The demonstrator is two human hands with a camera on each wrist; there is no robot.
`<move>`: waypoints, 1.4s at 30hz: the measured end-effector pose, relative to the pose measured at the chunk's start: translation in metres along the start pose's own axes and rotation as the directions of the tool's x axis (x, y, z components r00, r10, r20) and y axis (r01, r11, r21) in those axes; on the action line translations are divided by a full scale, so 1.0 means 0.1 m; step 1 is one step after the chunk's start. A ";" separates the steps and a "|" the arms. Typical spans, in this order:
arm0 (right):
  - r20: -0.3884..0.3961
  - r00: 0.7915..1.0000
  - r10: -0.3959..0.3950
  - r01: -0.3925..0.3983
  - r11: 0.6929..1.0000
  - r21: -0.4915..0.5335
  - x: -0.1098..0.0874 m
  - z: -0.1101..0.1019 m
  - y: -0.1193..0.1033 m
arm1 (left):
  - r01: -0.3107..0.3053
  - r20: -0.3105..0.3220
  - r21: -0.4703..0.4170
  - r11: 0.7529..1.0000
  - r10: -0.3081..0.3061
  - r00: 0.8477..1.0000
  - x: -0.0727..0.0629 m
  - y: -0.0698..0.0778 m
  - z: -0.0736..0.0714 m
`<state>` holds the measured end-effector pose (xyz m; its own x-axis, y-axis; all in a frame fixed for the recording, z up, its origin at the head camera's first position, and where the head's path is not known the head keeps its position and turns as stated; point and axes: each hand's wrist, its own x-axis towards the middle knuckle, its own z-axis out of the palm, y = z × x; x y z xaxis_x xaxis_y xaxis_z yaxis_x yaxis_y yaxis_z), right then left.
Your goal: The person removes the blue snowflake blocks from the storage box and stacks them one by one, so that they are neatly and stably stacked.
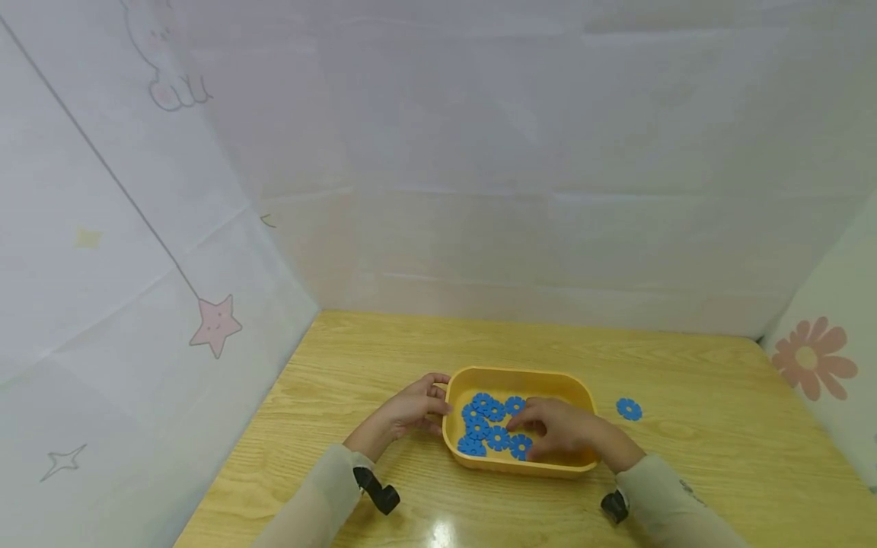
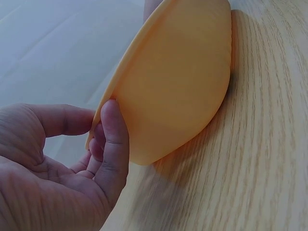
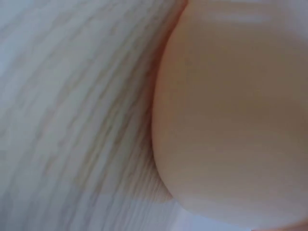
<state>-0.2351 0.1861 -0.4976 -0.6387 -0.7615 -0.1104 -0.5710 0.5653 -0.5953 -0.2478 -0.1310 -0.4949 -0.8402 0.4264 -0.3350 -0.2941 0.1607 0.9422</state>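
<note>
Thumb and fingers of the left hand [image 1: 414, 407] pinch the rim of a yellow tray [image 1: 521, 466] at its left end. The right hand [image 1: 558, 428] reaches inside, fingers curved down by the blue flower-shaped pieces [image 1: 477, 428]; whether they grip one cannot be told. The pieces lie flat, some overlapping, mostly in the left half. A lone blue piece [image 1: 629, 409] lies beyond the right end. Tabletop [image 1: 384, 342] stretches between the tray's back edge and the wall sheet [image 1: 479, 190]. The tray opens upward, long axis running left to right.
</note>
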 end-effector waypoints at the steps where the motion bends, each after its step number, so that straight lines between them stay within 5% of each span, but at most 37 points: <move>1: -0.001 1.000 0.011 -0.011 1.000 -0.012 0.00 0.01 0.00 | 0.000 0.001 0.000 1.000 0.000 1.000 0.00 0.00 0.00; 26: -0.031 0.999 0.038 -0.036 0.997 0.073 -0.03 0.04 0.00 | 0.000 -0.009 -0.003 1.000 0.000 1.000 0.00 0.00 0.00; 42: -0.039 0.999 0.034 -0.036 0.998 -0.051 -0.04 0.10 0.01 | 0.007 -0.013 0.004 1.000 -0.006 1.000 0.00 0.01 0.00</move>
<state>-0.2274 0.1868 -0.5058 -0.6778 -0.7285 -0.0995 -0.5728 0.6081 -0.5497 -0.2476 -0.1307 -0.4940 -0.8440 0.4139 -0.3410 -0.2979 0.1668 0.9399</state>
